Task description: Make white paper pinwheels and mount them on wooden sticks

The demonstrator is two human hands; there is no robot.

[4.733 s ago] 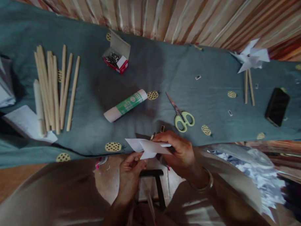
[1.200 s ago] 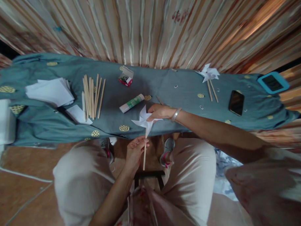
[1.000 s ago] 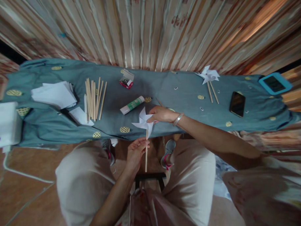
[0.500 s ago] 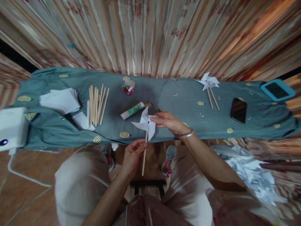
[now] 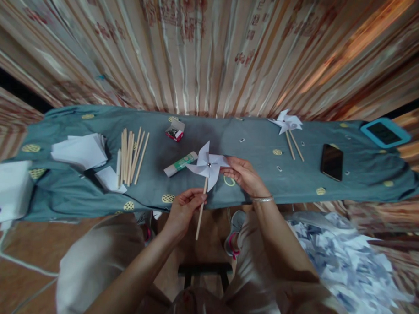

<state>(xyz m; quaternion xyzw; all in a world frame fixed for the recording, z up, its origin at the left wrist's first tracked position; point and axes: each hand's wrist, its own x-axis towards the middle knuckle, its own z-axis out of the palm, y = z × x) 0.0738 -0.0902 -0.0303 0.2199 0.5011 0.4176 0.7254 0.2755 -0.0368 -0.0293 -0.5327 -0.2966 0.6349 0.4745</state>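
White paper pinwheel (image 5: 213,174) held at the centre of the frame, in front of the near edge of the bench (image 5: 258,131), which is covered in green pineapple-print cloth. Blades folded in; a small metal pin (image 5: 209,165) seen at their middle. Pale wooden stick (image 5: 199,221) slanted down below the blades, its lower end free.

Stick pinched between thumb and fingers of the left hand (image 5: 183,213). Right-side blade apparently pinched by the fingertips of the right hand (image 5: 245,175).

Step in hand, as judged: blades being steadied or adjusted about the pin. For any further handling, a firm grip on the stick and a light touch on the paper are called for; blades could be creased if pressed.

Just behind, left of the blades: green-and-white glue stick (image 5: 180,163). Light-green scissor handle (image 5: 229,184) partly seen by the right hand. Farther out, small red box (image 5: 175,134) lying open; loose pale wooden sticks (image 5: 129,159) and white paper stack (image 5: 79,151) at left; finished-looking white pinwheels (image 5: 287,122) and black phone (image 5: 332,162) at right. Heap of white paper pieces (image 5: 343,267) noted at lower right.
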